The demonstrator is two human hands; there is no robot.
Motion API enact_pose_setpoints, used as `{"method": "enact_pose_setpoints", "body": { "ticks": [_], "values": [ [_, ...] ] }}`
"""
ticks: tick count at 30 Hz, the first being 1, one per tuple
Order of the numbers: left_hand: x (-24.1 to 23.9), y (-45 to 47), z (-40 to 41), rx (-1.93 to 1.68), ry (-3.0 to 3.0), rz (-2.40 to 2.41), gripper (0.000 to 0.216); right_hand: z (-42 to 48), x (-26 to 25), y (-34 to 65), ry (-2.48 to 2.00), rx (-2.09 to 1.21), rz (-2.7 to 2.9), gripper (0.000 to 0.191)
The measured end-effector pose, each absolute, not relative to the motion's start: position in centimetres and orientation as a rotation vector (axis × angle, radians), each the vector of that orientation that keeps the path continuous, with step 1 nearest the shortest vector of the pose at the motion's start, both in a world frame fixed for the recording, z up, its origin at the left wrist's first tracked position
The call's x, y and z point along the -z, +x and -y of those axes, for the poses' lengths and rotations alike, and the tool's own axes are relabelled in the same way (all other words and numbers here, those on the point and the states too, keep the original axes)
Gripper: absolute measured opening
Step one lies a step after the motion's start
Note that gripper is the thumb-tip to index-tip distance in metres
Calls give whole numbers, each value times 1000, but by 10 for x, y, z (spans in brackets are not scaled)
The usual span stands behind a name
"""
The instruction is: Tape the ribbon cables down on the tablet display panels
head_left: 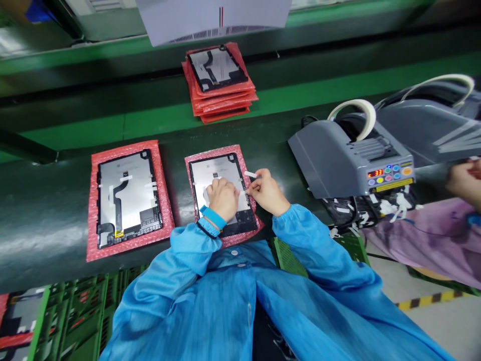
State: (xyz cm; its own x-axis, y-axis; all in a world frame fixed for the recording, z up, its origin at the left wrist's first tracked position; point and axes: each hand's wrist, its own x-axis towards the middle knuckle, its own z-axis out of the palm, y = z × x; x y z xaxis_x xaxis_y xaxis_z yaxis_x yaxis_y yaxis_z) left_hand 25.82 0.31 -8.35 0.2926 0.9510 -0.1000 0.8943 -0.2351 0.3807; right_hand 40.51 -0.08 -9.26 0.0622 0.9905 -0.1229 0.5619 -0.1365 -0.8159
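Observation:
A tablet screen panel (199, 170), silver-grey with a black edge, lies on a pink bubble-wrap sleeve (242, 155) in front of me. My left hand (223, 199) rests on its middle with bent fingers held together; whatever is under the fingertips is hidden. At the panel's right edge, my right hand (269, 193) pinches a short strip of white tape (250, 174), which sticks out past the fingers. Another pale strip seems to lie between the two hands. To the left, a second panel (137, 188) with a black flex cable and white tape pieces lies on its own pink sleeve (165, 200).
Behind stands a stack of red bubble-wrap sleeves (225, 103) topped by another panel (218, 65). Grey tape dispensers (326, 155) stand at right, with tape scraps below. A co-worker's hand (466, 183) shows at the far right. Green crates (71, 311) sit below the table edge.

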Motion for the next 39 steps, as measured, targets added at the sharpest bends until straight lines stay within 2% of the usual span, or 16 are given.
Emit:
{"method": "enact_pose_setpoints", "body": {
  "ticks": [8, 10, 14, 19, 30, 36, 39],
  "values": [
    [84, 253, -4, -304, 2143, -1732, 11, -24, 83, 431, -1944, -829, 1761, 52],
    [82, 248, -6, -372, 2094, -1764, 12, -27, 85, 438, -1859, -949, 1738, 47],
    [77, 242, -13, -513, 2026, -1657, 12, -22, 82, 441, -1509, -1260, 1667, 23],
    [73, 242, -19, -546, 2047, -1454, 10, -9, 72, 427, -1303, -1414, 1649, 23],
    [81, 243, -26, -443, 1884, -1476, 13, -12, 79, 423, -1554, -1096, 1687, 13],
    [78, 251, -26, -296, 1944, -1666, 16, -18, 96, 415, -1602, -697, 1913, 10],
    [81, 255, -23, -254, 2023, -1718, 20, -18, 103, 414, -1660, -611, 1962, 11]
  ]
}}
